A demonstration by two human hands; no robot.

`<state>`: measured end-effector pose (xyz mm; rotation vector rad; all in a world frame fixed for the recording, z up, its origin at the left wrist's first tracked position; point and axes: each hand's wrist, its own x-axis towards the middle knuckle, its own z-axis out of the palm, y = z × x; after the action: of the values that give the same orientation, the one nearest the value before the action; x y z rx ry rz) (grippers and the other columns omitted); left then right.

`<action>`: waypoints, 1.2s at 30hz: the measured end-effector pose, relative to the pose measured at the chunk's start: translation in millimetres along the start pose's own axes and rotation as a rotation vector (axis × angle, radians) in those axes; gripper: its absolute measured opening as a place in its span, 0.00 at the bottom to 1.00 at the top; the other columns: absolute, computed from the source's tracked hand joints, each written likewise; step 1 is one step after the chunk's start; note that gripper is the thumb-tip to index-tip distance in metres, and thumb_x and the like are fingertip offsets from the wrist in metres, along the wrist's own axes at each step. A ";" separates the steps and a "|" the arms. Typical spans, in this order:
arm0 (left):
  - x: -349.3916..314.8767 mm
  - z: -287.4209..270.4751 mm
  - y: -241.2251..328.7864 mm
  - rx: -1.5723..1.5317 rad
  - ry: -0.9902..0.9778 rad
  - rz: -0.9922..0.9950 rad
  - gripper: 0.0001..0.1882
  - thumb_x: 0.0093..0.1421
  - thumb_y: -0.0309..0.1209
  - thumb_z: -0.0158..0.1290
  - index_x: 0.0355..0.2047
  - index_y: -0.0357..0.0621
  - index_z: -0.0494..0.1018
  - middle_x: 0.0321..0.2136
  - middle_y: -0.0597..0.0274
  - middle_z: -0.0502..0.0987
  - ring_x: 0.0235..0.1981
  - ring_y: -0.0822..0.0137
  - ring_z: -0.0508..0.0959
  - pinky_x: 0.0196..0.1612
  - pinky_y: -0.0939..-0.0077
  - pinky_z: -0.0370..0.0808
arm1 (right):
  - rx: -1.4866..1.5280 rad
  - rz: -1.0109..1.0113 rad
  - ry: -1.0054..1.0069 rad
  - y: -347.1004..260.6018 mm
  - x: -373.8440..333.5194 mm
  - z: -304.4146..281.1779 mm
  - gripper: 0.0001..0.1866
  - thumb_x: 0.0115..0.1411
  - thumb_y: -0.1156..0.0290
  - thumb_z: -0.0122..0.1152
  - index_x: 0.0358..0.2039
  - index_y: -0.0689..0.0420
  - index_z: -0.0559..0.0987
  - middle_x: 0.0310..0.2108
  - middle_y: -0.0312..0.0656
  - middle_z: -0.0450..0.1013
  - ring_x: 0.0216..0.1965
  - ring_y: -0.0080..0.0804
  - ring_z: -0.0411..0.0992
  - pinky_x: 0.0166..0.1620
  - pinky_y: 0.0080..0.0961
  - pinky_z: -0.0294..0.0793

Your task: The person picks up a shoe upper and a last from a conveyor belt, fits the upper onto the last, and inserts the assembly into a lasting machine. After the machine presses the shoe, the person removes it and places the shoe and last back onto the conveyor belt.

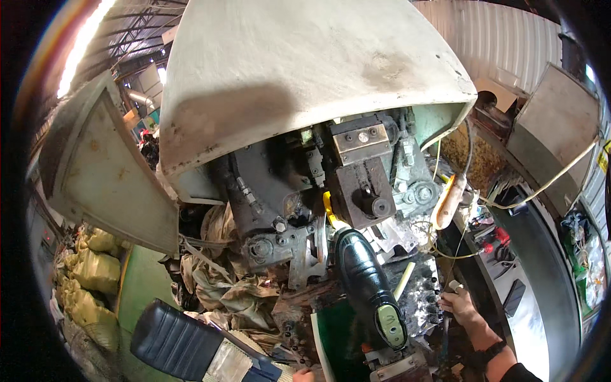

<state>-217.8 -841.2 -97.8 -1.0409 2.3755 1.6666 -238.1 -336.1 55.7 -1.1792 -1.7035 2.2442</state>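
Note:
A glossy black shoe upper on a last sits in the machine, toe pointing away, with the last's pale green top showing at the near end. A yellow strip stands by its toe. To the right of the shoe, my right hand has its fingers curled together beside the machine's edge; what is in them, if anything, I cannot make out. Only a little of my left hand shows at the lower edge, its fingers hidden. A pale yellow stick lies right of the shoe.
The machine's dark clamping head is over the toe, under a large pale hood. A worn pale-handled tool hangs by a cable. A phone-like black object lies on the right-hand metal ledge. A black padded seat is at lower left.

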 end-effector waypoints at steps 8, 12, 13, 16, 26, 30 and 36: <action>50.1 1.8 -9.5 0.099 -0.109 0.266 0.17 0.56 0.27 0.51 0.45 0.34 0.78 0.37 0.47 0.81 0.44 0.54 0.80 0.52 0.62 0.74 | -0.057 -0.200 -0.165 -43.7 -37.2 46.9 0.29 0.58 0.72 0.66 0.57 0.66 0.67 0.37 0.44 0.79 0.35 0.29 0.79 0.42 0.26 0.80; -22.9 9.1 104.3 -0.041 -0.039 0.415 0.21 0.59 0.25 0.56 0.53 0.32 0.72 0.48 0.47 0.78 0.48 0.58 0.79 0.51 0.67 0.75 | -0.353 -0.429 -0.300 -10.9 -25.9 52.9 0.28 0.59 0.72 0.65 0.59 0.63 0.69 0.34 0.41 0.81 0.33 0.30 0.79 0.37 0.26 0.79; -46.1 7.5 147.0 -0.135 -0.167 0.405 0.25 0.58 0.22 0.59 0.56 0.31 0.70 0.48 0.49 0.79 0.47 0.62 0.80 0.50 0.73 0.76 | -0.493 -0.548 -0.291 -9.9 -28.8 56.2 0.26 0.58 0.71 0.66 0.57 0.63 0.72 0.33 0.42 0.81 0.31 0.30 0.79 0.35 0.27 0.79; -124.5 20.3 243.8 -0.330 -0.407 0.539 0.29 0.62 0.29 0.59 0.60 0.28 0.65 0.56 0.43 0.73 0.56 0.60 0.74 0.60 0.69 0.68 | -0.852 -0.696 -0.161 -13.6 -37.0 60.0 0.26 0.55 0.63 0.68 0.53 0.57 0.77 0.32 0.49 0.81 0.32 0.44 0.81 0.37 0.37 0.80; -190.2 103.3 292.0 0.067 -0.060 1.243 0.53 0.51 0.30 0.61 0.69 0.31 0.41 0.65 0.25 0.47 0.67 0.33 0.51 0.69 0.51 0.51 | -1.039 -0.697 -0.196 -17.4 -33.3 67.7 0.20 0.54 0.56 0.68 0.43 0.55 0.80 0.36 0.53 0.80 0.40 0.53 0.79 0.46 0.44 0.78; -185.3 98.5 298.9 0.069 -0.105 1.239 0.54 0.46 0.33 0.67 0.67 0.32 0.46 0.64 0.30 0.51 0.66 0.35 0.53 0.68 0.52 0.53 | -1.023 -0.689 -0.146 -12.4 -31.2 62.9 0.22 0.53 0.65 0.70 0.49 0.53 0.80 0.36 0.48 0.81 0.39 0.48 0.80 0.45 0.39 0.78; -177.9 109.9 300.6 -0.009 -0.090 1.219 0.51 0.47 0.30 0.64 0.67 0.35 0.48 0.65 0.32 0.52 0.68 0.40 0.52 0.69 0.55 0.51 | -0.957 -0.782 -0.185 -20.1 -34.6 63.6 0.23 0.53 0.61 0.67 0.50 0.48 0.80 0.33 0.46 0.81 0.38 0.49 0.79 0.46 0.40 0.78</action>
<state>-281.7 -604.2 173.8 0.7075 3.1013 1.8016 -260.4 -395.5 95.9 -0.1932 -2.7641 1.0843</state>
